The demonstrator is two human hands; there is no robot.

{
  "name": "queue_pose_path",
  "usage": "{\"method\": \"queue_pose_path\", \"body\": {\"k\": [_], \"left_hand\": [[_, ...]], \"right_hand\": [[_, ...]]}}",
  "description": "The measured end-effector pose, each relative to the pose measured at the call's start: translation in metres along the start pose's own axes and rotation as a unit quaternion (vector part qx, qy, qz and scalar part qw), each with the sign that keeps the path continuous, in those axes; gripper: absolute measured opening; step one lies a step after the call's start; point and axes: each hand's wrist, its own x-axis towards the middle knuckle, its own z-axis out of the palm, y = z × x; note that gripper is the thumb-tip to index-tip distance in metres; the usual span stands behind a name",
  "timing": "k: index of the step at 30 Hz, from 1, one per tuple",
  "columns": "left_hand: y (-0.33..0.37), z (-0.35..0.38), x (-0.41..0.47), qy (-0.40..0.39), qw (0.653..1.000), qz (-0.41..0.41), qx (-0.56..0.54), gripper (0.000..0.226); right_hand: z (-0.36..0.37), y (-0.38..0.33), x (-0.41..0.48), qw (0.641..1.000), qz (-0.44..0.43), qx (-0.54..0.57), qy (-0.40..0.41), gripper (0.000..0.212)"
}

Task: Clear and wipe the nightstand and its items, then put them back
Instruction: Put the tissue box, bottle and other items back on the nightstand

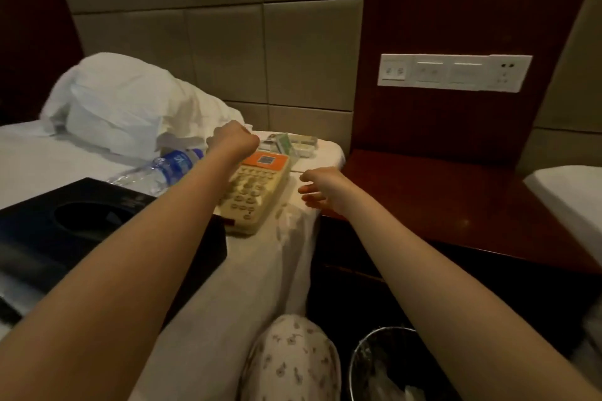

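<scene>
Here, left grip [234, 140] curled, hold unclear; right grip [321, 187] slack-fingered near phone [254, 195] with orange QR label [265, 159]

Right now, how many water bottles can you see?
1. The water bottle lies on its side on the bed, between the black tissue box and the pillow, left of the telephone. The left forearm could hide another.

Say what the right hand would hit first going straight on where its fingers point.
Likely the beige phone on the bed sheet; fingers of the right hand point leftward at its side. Depth is unclear; it might brush the bed sheet first.
</scene>
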Motion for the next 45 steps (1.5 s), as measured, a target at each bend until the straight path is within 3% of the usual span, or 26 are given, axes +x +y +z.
{"method": "queue_pose_path", "body": {"k": [7, 11, 22, 31, 35, 39, 45], "left_hand": [[-0.048, -0.018, 0.022, -0.023, 0.992, -0.106, 0.059, 0.069], [-0.057, -0.027, 0.02, -0.103, 0.976, -0.185, -0.04, 0.072], [-0.055, -0.029, 0.008, -0.202, 0.954, -0.218, -0.053, 0.084], [-0.005, -0.005, -0.012, -0.329, 0.932, -0.146, 0.032, 0.092], [0.024, 0.02, -0.017, -0.348, 0.931, -0.109, 0.032, 0.094], [0.051, 0.049, -0.015, -0.373, 0.922, -0.097, -0.027, 0.092], [0.076, 0.105, -0.006, -0.348, 0.917, -0.104, -0.165, 0.057]], "right_hand": [[0.043, 0.006, 0.02, 0.999, 0.03, 0.002, -0.043, 0.024], [0.057, 0.011, 0.024, 0.991, 0.056, 0.112, -0.047, 0.033], [0.056, 0.023, 0.024, 0.994, -0.012, 0.048, 0.098, 0.042], [-0.034, 0.036, -0.009, 0.986, -0.013, 0.099, 0.133, 0.034], [-0.078, 0.043, -0.016, 0.982, -0.005, 0.121, 0.148, 0.037], [-0.112, 0.045, -0.014, 0.974, -0.01, 0.152, 0.167, 0.035], [-0.151, 0.053, 0.008, 0.957, 0.001, 0.2, 0.21, 0.031]]}}
